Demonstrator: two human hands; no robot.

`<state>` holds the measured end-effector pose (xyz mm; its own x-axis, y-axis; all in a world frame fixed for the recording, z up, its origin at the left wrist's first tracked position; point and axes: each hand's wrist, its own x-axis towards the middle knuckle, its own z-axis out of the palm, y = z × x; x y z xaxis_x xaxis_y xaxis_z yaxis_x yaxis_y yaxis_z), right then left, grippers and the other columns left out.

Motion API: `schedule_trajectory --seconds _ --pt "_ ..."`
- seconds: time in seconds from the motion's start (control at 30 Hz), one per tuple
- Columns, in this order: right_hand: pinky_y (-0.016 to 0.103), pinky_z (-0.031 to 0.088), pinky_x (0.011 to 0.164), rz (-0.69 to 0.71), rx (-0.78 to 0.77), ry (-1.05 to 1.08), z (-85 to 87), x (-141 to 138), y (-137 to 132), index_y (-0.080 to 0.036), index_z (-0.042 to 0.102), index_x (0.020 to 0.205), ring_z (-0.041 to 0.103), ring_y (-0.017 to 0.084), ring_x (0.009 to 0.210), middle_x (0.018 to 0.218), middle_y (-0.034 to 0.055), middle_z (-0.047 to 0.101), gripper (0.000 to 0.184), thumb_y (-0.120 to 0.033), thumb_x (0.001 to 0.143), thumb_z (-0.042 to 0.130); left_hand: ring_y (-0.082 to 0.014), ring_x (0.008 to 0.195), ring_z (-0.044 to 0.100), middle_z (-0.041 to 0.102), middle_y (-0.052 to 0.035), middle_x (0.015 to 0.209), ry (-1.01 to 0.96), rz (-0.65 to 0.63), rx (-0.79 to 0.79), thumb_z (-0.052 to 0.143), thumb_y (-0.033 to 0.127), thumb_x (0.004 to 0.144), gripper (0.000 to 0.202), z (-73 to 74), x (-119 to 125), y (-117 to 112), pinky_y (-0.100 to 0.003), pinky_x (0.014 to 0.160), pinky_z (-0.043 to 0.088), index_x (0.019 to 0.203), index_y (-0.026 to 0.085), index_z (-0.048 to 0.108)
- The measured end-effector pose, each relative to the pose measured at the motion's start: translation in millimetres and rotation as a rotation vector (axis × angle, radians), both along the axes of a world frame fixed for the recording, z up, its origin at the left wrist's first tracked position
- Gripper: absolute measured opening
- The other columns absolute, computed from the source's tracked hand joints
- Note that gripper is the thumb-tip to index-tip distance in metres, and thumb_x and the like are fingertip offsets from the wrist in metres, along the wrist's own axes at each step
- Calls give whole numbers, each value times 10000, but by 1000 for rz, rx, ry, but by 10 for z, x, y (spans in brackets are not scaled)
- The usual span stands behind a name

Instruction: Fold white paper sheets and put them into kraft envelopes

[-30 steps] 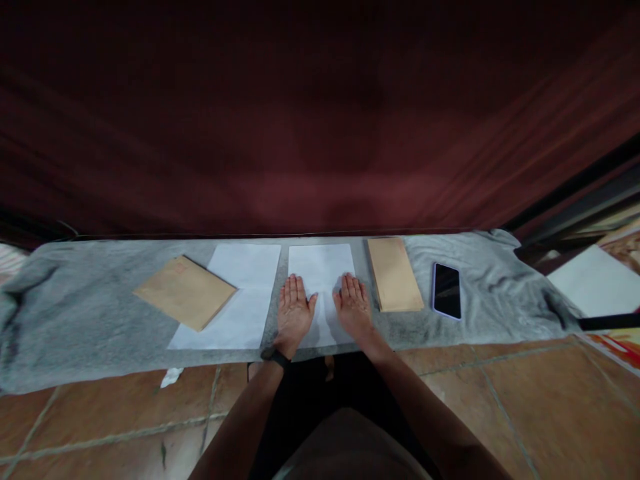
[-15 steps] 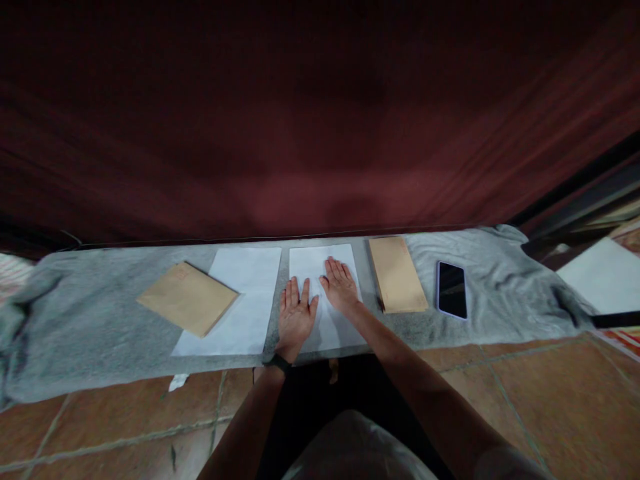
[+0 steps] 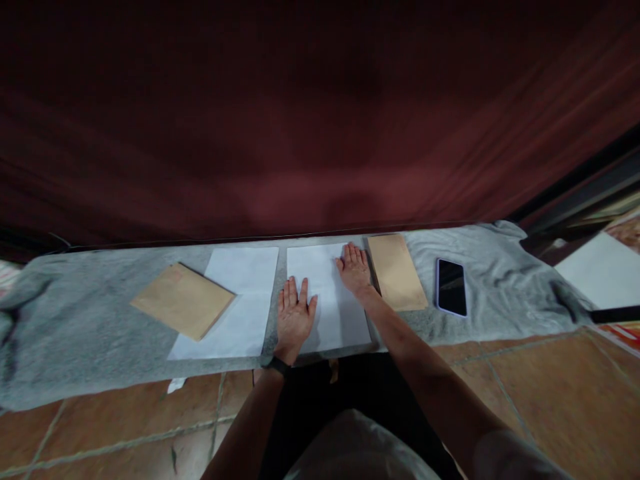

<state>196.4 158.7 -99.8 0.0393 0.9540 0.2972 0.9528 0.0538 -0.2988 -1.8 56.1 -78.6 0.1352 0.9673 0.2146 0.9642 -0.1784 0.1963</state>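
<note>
A white sheet of paper (image 3: 325, 320) lies flat in front of me on a grey cloth. My left hand (image 3: 295, 317) rests palm down over its left edge, fingers stretched out and holding nothing. On the sheet's upper right edge lies my right hand (image 3: 356, 269), also flat and open. Just to the right of that hand is a stack of brown envelopes (image 3: 399, 270). Left of the sheet lies more white paper (image 3: 253, 307), partly covered by another brown envelope pile (image 3: 184, 300) set at a slant.
The grey cloth (image 3: 90, 333) covers a long narrow surface. A phone (image 3: 451, 287) with a purple edge lies right of the envelopes. Behind stands a dark red curtain-like backdrop (image 3: 300, 200). Brown floor tiles (image 3: 125, 413) show along the near side, with a white scrap (image 3: 176, 385) on them.
My right hand has slid right and slightly away from me, from the sheet's middle to its upper right edge. The left hand stays in nearly the same place.
</note>
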Motion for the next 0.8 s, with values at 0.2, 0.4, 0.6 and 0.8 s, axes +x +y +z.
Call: schedule_trajectory --seconds 0.2,0.4,0.6,0.8 --pt "519 201 1239 157 -33 -39 104 -250 -72 -94 377 1547 317 299 1500 1629 148 325 582 -415 1067 303 -338 1539 204 211 -167 1665 -11 -4 28 398 416 1030 616 -2 1 3 -576 1219 266 1587 175 291" --pt "478 215 1234 194 -116 -70 73 -321 -78 -140 401 1542 339 281 1492 1627 127 339 538 -391 1070 339 -335 1546 178 160 -152 1679 -3 -6 4 413 419 1029 624 -16 -6 5 -572 1224 255 1589 178 281" --pt "487 224 1224 94 -68 -63 28 -162 4 -74 375 1544 344 303 1486 1619 177 330 583 -406 1066 352 -350 1533 219 176 -174 1670 -13 -1 45 440 426 1022 617 -46 -3 11 -554 1221 269 1576 181 325" --pt "516 268 1200 47 5 -36 -44 -144 1 -5 378 1524 368 328 1468 1578 243 380 636 -437 1062 319 -349 1531 225 193 -169 1666 -24 1 44 442 421 1021 611 -34 1 9 -548 1228 259 1572 179 339"
